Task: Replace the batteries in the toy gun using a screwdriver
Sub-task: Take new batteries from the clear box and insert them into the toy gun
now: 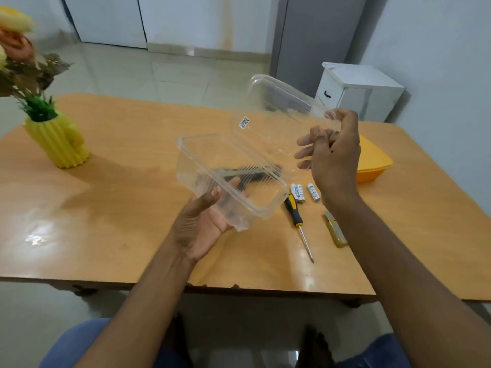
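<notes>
The left hand cups the clear plastic box from beneath, fingers curled to its side; the right hand pinches the raised hinged lid. The dark toy gun shows through the box, toward the table's far edge. Keep the box level, swing the lid fully back. Screwdriver and batteries lie toward the near right.

A dark object behind the clear box is blurred beyond telling. The right forearm hides part of the yellowish tool. The flowers run off the left edge.
</notes>
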